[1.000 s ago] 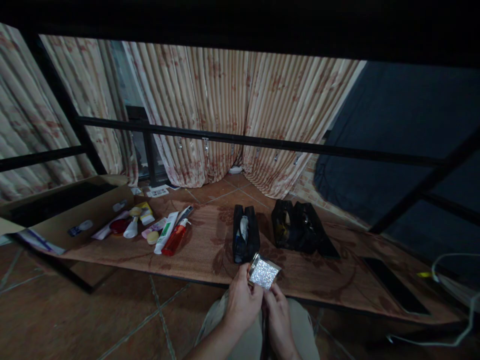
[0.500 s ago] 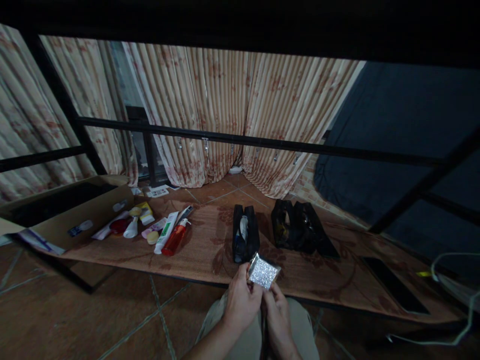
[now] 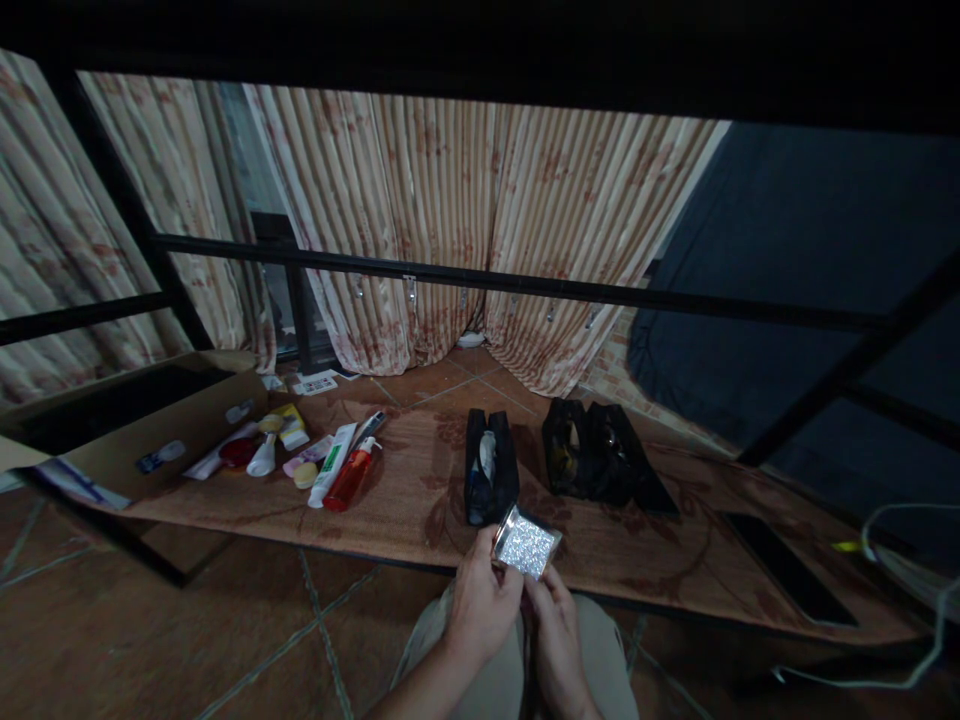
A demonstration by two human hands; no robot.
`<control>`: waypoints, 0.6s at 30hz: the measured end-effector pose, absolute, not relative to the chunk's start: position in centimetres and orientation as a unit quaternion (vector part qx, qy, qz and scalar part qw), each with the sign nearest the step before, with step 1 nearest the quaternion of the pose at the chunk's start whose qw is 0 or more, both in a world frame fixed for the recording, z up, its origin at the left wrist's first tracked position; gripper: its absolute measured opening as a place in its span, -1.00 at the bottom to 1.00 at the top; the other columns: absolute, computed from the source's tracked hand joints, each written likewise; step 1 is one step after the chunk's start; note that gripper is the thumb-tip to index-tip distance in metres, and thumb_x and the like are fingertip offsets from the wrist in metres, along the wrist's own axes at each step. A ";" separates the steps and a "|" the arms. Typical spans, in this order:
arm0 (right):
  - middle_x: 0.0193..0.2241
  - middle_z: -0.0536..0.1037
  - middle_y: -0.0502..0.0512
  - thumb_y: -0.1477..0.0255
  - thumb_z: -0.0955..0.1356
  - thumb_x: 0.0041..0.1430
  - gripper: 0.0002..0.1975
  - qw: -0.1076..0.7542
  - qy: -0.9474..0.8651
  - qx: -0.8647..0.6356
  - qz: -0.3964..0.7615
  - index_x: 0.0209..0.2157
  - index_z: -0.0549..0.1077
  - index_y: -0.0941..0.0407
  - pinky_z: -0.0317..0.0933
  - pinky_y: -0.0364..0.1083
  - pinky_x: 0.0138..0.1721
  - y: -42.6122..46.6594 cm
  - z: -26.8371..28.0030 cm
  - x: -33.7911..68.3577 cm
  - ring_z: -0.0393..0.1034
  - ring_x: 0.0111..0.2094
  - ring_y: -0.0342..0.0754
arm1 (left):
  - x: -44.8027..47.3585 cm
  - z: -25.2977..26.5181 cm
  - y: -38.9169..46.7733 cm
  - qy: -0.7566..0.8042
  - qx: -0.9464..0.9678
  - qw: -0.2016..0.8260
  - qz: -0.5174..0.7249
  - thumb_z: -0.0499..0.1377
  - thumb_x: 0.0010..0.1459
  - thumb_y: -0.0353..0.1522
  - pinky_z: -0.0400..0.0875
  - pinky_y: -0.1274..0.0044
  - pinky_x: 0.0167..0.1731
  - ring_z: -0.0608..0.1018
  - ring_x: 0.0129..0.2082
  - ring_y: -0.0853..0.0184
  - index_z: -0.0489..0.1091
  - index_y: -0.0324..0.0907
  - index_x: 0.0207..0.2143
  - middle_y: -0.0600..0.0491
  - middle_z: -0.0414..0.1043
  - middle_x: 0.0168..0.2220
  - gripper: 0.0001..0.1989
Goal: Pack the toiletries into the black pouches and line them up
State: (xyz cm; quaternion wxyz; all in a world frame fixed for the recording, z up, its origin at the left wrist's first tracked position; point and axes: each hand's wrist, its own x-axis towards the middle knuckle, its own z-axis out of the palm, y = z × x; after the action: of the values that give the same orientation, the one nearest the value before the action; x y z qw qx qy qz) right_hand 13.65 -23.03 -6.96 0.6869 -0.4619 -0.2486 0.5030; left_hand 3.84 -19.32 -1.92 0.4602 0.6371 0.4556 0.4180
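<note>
A small square silver case with a glittery face and a shiny metallic rim (image 3: 528,546) is held in front of me, above my lap at the near edge of the bench. My left hand (image 3: 486,590) grips its left side, thumb along the lower edge. Fingers of my right hand (image 3: 553,615) close on its lower right corner. Just beyond the case stands an opened black pouch (image 3: 491,470) with a pale item inside. To its right sit more black pouches (image 3: 592,455) holding items too dark to make out.
The brown cloth-covered bench (image 3: 420,490) carries a toothpaste-like tube (image 3: 334,465), a red pump bottle (image 3: 351,478) and assorted small items at left. A cardboard box (image 3: 217,425) stands at the far left. A dark flat panel (image 3: 791,570) and a white cable (image 3: 937,640) are at right.
</note>
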 end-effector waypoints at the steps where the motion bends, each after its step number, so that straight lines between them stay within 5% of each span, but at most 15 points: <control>1: -0.22 0.60 0.14 0.23 0.43 0.00 -0.62 0.688 -0.245 -0.462 0.503 -0.15 0.50 0.13 0.33 -0.05 -0.17 -23.0 -7.1 13.7 0.49 -0.24 0.06 | 3.8 -1.9 -19.3 0.454 0.637 0.459 0.421 0.08 0.09 -0.41 0.39 0.51 -0.24 0.54 -0.24 0.29 0.32 -0.17 -0.04 -0.04 0.50 -0.17 -0.66; 18: -0.32 0.60 0.09 0.21 0.43 -0.02 -0.56 0.673 -0.240 -0.492 0.497 -0.12 0.51 0.14 0.23 -0.17 -0.43 -23.0 -7.4 13.8 0.43 -0.41 -0.04 | 3.8 -2.3 -19.3 0.455 0.633 0.453 0.432 0.09 0.09 -0.41 0.41 0.47 -0.22 0.54 -0.19 0.25 0.34 -0.17 -0.06 -0.05 0.50 -0.18 -0.67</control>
State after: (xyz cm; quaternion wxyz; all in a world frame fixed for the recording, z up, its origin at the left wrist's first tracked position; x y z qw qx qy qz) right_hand 13.85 -23.04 -7.38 0.6734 -0.4923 -0.2398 0.4966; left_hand 3.77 -19.26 -2.25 0.4526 0.6334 0.4551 0.4322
